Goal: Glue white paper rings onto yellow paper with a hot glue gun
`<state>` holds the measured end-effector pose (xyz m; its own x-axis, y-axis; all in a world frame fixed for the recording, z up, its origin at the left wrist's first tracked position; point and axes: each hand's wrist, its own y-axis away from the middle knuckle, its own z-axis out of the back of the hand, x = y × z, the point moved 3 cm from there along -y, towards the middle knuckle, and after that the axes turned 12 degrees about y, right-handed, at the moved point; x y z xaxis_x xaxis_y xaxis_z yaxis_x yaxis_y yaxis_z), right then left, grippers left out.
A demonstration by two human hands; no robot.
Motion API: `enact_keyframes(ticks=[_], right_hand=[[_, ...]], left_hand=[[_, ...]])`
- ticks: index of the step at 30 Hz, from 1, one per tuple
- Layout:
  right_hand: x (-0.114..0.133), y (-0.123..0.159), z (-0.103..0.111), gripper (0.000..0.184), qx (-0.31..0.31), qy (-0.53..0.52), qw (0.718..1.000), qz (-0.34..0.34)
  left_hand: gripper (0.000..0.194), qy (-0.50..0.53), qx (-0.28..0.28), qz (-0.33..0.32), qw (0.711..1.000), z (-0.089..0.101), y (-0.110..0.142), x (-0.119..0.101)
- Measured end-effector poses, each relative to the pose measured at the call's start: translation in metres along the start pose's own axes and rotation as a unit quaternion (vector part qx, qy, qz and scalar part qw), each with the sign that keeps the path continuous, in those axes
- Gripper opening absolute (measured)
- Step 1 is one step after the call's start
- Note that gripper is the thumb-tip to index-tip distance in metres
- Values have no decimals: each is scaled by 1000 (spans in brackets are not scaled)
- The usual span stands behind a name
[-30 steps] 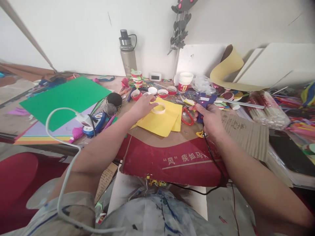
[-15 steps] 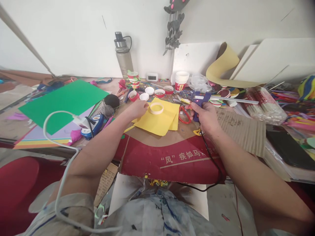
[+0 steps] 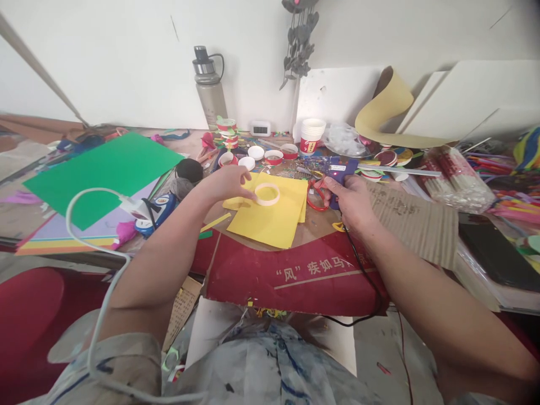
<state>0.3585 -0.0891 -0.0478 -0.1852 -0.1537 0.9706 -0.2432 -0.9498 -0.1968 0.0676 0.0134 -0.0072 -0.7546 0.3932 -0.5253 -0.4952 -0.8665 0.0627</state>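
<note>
My left hand (image 3: 228, 184) rests on a stack of yellow paper sheets (image 3: 270, 216), its fingertips touching the left side of a white paper ring (image 3: 267, 193) that lies on the top sheet. The fingers are bent and close together. My right hand (image 3: 351, 201) is closed round the handle of a blue glue gun (image 3: 337, 171) with a black cord running down off the table. The gun's nozzle points left, a short way right of the ring. Red-handled scissors (image 3: 314, 198) lie between the yellow sheets and my right hand.
A green sheet (image 3: 101, 171) lies at the left over coloured paper. Cut paper-cup rims and bases (image 3: 274, 156), a cup stack (image 3: 310, 135), a grey bottle (image 3: 208, 90), corrugated card (image 3: 417, 222) and craft sticks crowd the back and right. Red cardboard (image 3: 295, 275) hangs over the table's front edge.
My left hand and the white ring have shifted slightly toward me on the yellow paper. The right hand with the glue gun has moved a little left, nearer the ring.
</note>
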Motion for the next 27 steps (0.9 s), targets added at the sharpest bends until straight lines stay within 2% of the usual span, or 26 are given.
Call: enact_keyframes(ticks=[2, 4, 7, 9, 12, 14, 18, 20, 27], right_hand=[[0, 1, -2, 38, 5, -1, 1000, 2], [0, 3, -3, 36, 8, -4, 1000, -10], [3, 5, -4, 30, 4, -8, 1000, -27], [4, 6, -5, 29, 5, -6, 1000, -26], [3, 6, -6, 29, 13, 3, 1000, -18], [1, 6, -6, 31, 12, 10, 1000, -22], [0, 6, -6, 33, 27, 35, 999, -22], [1, 7, -5, 33, 35, 54, 998, -16], [6, 9, -3, 36, 41, 103, 994, -7]], left_hand=[[77, 32, -20, -36, 999, -6, -1, -6], [84, 47, 0, -45, 998, -17, -3, -10], [62, 40, 11, -47, 998, -28, -7, -13], [49, 48, -15, -52, 997, -28, -9, -12], [48, 77, -74, -64, 992, -22, -13, -8], [52, 84, -88, -73, 990, -22, -15, -5], [67, 88, -65, -56, 992, -31, -19, -1], [69, 96, -59, -60, 992, -37, -19, -1], [89, 104, -84, -62, 989, -51, -16, 3]])
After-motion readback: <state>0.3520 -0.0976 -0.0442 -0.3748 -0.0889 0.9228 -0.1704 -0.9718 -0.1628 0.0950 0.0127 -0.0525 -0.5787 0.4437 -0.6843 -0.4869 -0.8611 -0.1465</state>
